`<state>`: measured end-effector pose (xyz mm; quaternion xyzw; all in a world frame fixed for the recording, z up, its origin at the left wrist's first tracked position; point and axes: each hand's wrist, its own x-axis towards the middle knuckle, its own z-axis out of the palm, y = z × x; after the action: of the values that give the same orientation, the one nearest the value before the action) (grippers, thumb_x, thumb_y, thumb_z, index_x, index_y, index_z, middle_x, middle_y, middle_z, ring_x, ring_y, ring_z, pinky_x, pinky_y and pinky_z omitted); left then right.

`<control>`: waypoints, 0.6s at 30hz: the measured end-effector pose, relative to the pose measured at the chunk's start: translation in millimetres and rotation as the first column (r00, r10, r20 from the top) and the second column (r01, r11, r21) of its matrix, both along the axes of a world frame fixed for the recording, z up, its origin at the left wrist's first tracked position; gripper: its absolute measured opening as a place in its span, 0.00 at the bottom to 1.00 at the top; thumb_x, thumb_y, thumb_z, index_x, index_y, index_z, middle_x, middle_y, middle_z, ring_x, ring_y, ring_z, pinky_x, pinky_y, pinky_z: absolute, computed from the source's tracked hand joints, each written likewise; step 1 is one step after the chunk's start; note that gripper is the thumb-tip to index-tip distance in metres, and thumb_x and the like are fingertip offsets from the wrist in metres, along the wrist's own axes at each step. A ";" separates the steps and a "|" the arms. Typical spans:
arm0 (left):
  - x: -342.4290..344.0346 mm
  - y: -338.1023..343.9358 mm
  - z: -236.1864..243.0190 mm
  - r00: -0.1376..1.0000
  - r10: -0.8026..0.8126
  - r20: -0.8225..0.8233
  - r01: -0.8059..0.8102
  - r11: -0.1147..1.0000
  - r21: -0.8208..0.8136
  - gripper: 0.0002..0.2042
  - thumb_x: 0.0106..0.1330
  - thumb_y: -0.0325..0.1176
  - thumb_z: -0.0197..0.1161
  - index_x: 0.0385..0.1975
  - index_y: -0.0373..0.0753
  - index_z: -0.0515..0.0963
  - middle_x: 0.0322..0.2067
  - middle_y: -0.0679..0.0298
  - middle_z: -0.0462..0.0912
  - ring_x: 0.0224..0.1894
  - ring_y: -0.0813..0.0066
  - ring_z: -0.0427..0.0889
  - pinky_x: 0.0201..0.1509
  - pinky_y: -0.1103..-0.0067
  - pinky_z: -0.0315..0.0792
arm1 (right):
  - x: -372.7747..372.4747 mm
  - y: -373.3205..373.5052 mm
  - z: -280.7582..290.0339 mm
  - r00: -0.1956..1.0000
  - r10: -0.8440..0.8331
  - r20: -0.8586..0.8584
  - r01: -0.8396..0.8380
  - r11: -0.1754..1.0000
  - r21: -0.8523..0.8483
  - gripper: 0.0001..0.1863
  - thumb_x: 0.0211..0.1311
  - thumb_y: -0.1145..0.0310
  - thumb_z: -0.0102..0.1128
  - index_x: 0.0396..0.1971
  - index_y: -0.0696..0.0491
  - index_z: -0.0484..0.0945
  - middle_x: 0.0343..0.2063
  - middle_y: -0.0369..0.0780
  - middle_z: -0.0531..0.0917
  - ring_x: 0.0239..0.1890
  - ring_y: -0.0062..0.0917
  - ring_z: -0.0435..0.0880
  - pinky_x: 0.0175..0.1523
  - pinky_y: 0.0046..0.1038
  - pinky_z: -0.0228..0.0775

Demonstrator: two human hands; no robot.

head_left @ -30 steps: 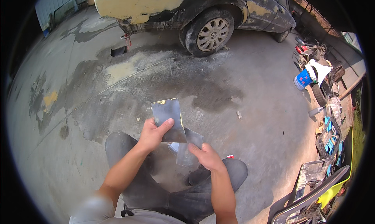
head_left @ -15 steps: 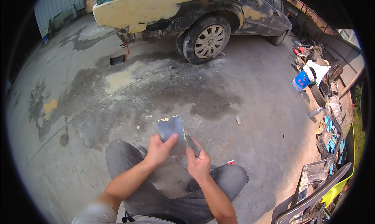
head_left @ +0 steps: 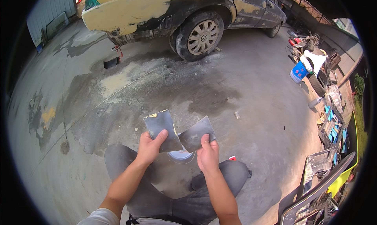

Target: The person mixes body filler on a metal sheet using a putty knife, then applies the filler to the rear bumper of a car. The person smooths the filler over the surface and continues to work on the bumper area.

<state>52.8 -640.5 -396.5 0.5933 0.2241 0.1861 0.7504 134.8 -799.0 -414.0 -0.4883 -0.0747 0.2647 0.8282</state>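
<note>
My left hand (head_left: 150, 145) is closed on a flat grey putty spreader (head_left: 158, 123), thumb on its face. Yellow putty clings along that spreader's far edge. In my right hand (head_left: 208, 154) is a second thin grey spreader (head_left: 195, 134), gripped at its right side, its broad face showing and its surface dull and smeared. The two blades meet or overlap at their near inner corners; I cannot tell whether they touch. Below them, between my knees, a round pale can (head_left: 182, 157) with a thin wire handle is partly hidden by the blades.
Ahead stands a car (head_left: 137, 9) patched with yellow filler, its rear wheel (head_left: 202, 36) facing me. A small red item (head_left: 232, 158) lies by my right knee. Along the right are a blue bucket (head_left: 299, 72), a tyre (head_left: 316, 85), car parts and a yellow-green panel (head_left: 341, 182).
My hands have drawn apart a little. The right spreader has turned from edge-on to show its broad face, and the left one has tilted leftward. The can has come into sight.
</note>
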 end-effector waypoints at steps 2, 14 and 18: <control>-1.1 -8.2 -8.1 1.000 -0.007 -0.017 0.005 0.996 -0.090 0.10 0.65 0.34 0.60 0.36 0.33 0.79 0.31 0.67 0.81 0.31 0.83 0.77 0.35 0.82 0.72 | 0.1 0.0 -0.4 0.994 0.008 -0.107 0.026 0.951 0.308 0.21 0.68 0.55 0.44 0.48 0.58 0.68 0.50 0.44 0.74 0.54 0.38 0.72 0.59 0.57 0.61; -6.9 -32.8 -20.6 0.997 0.049 -0.062 -0.048 0.999 0.020 0.07 0.64 0.31 0.60 0.30 0.33 0.79 0.27 0.70 0.81 0.28 0.87 0.74 0.31 0.84 0.71 | -32.4 0.1 -18.4 0.922 0.052 0.383 0.047 0.968 -0.245 0.18 0.65 0.74 0.52 0.54 0.59 0.71 0.34 0.33 0.80 0.35 0.14 0.74 0.40 0.18 0.68; -7.8 -26.0 -13.2 1.000 -0.020 -0.019 0.022 0.994 0.105 0.09 0.63 0.31 0.61 0.33 0.31 0.79 0.28 0.70 0.81 0.29 0.87 0.74 0.31 0.84 0.71 | -26.3 -4.9 -11.3 0.895 0.234 0.380 -0.076 0.919 -0.386 0.12 0.66 0.69 0.52 0.44 0.60 0.74 0.30 0.33 0.79 0.31 0.14 0.73 0.37 0.21 0.68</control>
<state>45.0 -666.4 -409.7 0.6360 0.2144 0.1842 0.7181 108.6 -803.9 -425.3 -0.6697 -0.2400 0.2293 0.6643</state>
